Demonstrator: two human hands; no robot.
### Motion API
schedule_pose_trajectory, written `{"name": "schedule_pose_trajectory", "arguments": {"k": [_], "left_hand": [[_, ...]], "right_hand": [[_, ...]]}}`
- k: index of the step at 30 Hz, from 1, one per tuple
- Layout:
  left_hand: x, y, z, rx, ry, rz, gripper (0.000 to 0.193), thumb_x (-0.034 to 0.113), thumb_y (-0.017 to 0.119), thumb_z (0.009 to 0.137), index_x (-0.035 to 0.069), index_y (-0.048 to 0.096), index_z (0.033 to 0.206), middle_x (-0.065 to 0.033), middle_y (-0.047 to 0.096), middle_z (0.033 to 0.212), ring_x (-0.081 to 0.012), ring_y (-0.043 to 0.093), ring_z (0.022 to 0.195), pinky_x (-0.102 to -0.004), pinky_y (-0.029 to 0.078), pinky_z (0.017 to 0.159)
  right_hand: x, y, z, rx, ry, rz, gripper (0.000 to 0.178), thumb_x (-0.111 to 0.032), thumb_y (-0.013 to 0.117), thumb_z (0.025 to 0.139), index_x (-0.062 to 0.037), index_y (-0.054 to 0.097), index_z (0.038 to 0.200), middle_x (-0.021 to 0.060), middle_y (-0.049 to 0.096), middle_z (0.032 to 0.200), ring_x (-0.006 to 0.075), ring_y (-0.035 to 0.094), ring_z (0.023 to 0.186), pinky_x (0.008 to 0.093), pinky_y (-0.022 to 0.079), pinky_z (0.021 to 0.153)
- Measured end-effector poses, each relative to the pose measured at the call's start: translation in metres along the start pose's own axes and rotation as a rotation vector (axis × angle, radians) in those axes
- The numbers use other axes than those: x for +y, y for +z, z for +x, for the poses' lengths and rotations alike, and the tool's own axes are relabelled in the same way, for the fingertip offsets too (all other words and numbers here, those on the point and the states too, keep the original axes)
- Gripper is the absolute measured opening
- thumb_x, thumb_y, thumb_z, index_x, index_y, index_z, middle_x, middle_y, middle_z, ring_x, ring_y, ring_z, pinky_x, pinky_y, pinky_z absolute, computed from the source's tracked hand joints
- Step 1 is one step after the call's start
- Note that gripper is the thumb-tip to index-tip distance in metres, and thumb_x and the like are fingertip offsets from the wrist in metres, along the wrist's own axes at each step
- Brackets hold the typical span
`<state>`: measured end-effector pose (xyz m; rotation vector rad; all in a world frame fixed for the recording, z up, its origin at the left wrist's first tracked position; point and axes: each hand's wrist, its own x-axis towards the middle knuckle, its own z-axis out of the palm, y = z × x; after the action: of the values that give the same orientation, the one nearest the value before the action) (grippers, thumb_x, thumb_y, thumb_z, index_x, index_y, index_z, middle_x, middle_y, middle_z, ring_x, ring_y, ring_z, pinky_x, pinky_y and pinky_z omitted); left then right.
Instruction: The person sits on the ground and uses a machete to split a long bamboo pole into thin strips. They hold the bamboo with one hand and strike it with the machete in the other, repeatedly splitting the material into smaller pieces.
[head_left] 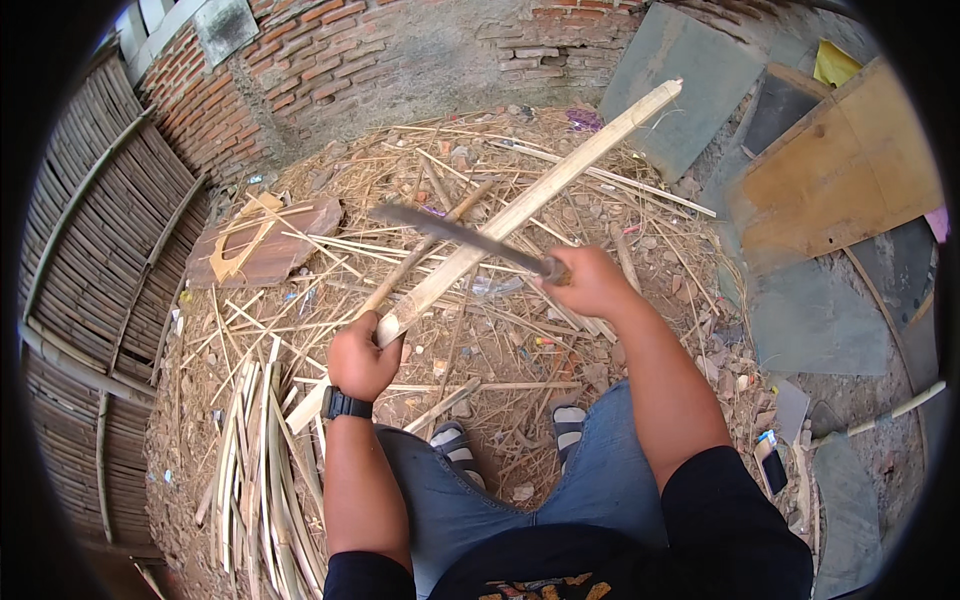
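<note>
My right hand [590,284] is closed round the handle of a machete [458,235]. Its dark blade points left and passes across a long pale split bamboo slat [545,190]; whether it touches the slat I cannot tell. The slat slopes from far right down to near left. My left hand [364,358], with a dark watch on its wrist, is wrapped round the slat's near part. Below that hand, the slat's pale end shows beside my forearm. Close to my left forearm lies a bundle of thin bamboo strips [255,470].
Bamboo offcuts and rubble litter the ground [510,350] around my sandalled feet. A brown board [270,240] lies at far left. A woven bamboo fence [90,260] stands left, a brick wall [430,60] behind. Sheets and a tan panel [845,165] lean at right.
</note>
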<state>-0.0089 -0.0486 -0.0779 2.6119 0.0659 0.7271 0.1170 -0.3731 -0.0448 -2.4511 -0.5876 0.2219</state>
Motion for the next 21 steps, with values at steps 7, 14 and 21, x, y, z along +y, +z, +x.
{"name": "schedule_pose_trajectory", "arguments": {"k": [7,14,21], "left_hand": [[0.011,-0.001,0.006,-0.055,-0.134,0.007,0.026,0.024,0.076,0.075,0.004,0.060,0.076,-0.0165,0.063,0.066,-0.0388,0.063,0.062,-0.0450,0.050,0.058],[0.002,0.003,0.003,-0.009,0.008,0.052,0.021,0.021,0.073,0.074,0.006,0.061,0.079,-0.0163,0.064,0.066,-0.0391,0.063,0.065,-0.0460,0.050,0.058],[-0.002,0.004,0.007,0.024,-0.028,0.088,0.022,0.019,0.075,0.077,0.004,0.060,0.077,-0.0174,0.062,0.066,-0.0394,0.063,0.062,-0.0445,0.048,0.056]], "right_hand": [[0.030,0.003,0.004,0.343,0.069,0.195,0.038,-0.032,0.074,0.087,-0.0017,0.065,0.107,0.0145,0.071,0.085,0.0294,0.071,0.083,0.0417,0.054,0.077],[-0.013,0.007,-0.009,0.051,-0.128,-0.130,0.027,-0.026,0.073,0.086,-0.0045,0.065,0.100,0.0086,0.067,0.078,0.0240,0.069,0.076,0.0382,0.053,0.071],[0.073,-0.012,0.013,0.554,0.239,0.311,0.029,-0.025,0.072,0.089,-0.0035,0.067,0.107,0.0111,0.071,0.086,0.0229,0.068,0.078,0.0379,0.053,0.074]]}}
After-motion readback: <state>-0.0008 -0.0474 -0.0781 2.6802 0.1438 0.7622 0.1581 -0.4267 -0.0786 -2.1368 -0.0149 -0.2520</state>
